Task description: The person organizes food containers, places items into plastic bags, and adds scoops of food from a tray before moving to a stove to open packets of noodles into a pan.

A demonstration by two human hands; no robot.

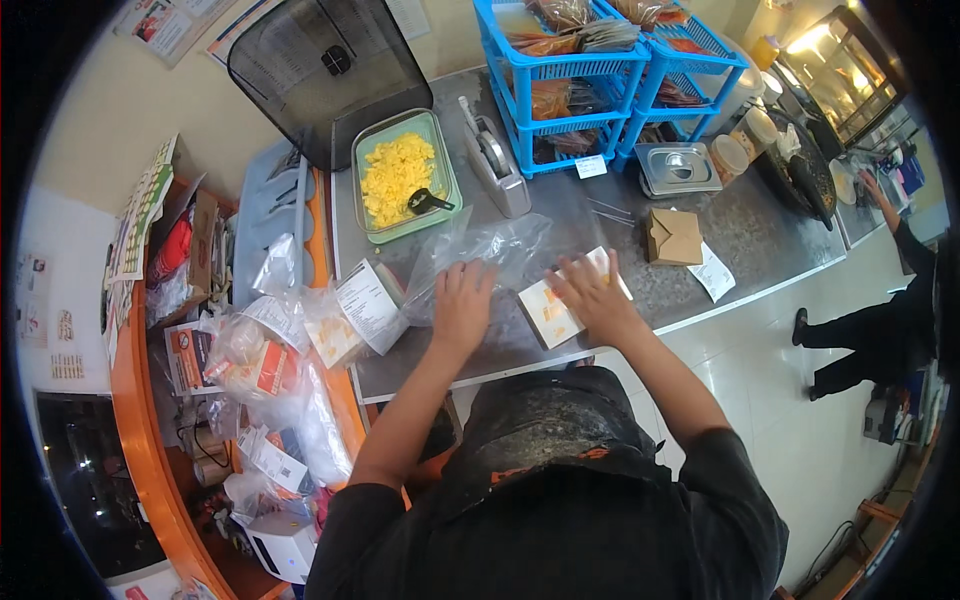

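Observation:
My left hand (pixel 463 304) is palm down at the near side of a clear plastic bag (pixel 510 236) that lies crumpled on the grey metal counter (pixel 480 349). Whether its fingertips pinch the film is hidden. With fingers spread, my right hand (pixel 596 300) rests on top of a white paper food box (pixel 555 322) with orange print. To the right stand a closed brown kraft box (pixel 675 238) and a printed slip (pixel 711 274). On the left, a bagged box (pixel 334 337) bears another printed slip (pixel 367 304).
A green tray (pixel 446 176) holds yellow crumbled food and a black scoop (pixel 427 201). Behind are a tape dispenser (pixel 495 161), blue tiered baskets (pixel 581 124) and a lidded steel container (pixel 679 169). Bagged goods (pixel 259 360) crowd the orange shelf (pixel 139 420). Another person (pixel 892 322) stands at far right.

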